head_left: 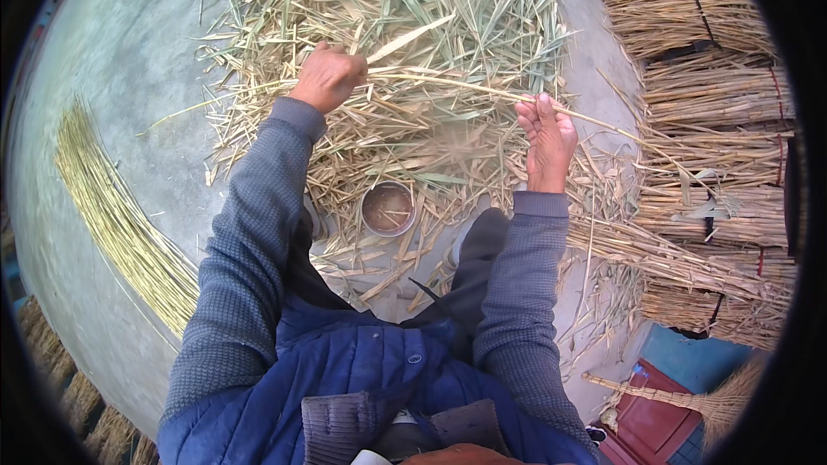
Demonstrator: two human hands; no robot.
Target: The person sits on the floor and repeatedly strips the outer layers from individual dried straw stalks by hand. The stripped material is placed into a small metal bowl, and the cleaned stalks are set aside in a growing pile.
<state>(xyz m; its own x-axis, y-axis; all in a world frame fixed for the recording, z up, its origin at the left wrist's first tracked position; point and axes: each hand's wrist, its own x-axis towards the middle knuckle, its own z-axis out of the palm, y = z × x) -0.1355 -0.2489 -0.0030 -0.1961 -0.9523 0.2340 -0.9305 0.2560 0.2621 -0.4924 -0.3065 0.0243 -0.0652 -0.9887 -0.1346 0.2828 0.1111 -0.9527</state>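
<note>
A long, thin reed stalk (448,83) stretches between my two hands, above a pile of stripped leaves. My left hand (329,77) is closed in a fist round it, and a pale dry leaf (412,38) sticks out beside that fist. Beyond the fist, a thin stalk end runs on to the left. My right hand (549,139) pinches the stalk between thumb and fingers, palm turned up. From there the stalk runs right toward stacked bundles. Below my hands, a round container (388,209) with brownish contents stands among the leaves.
The heap of dry and green leaves (482,9) covers the floor ahead. Tied reed bundles (715,86) are stacked at the right, with loose stalks (663,250) beside them. Clean yellow stalks (121,215) lie at the left. A broom (680,398) and a red board-like object (650,422) are at lower right.
</note>
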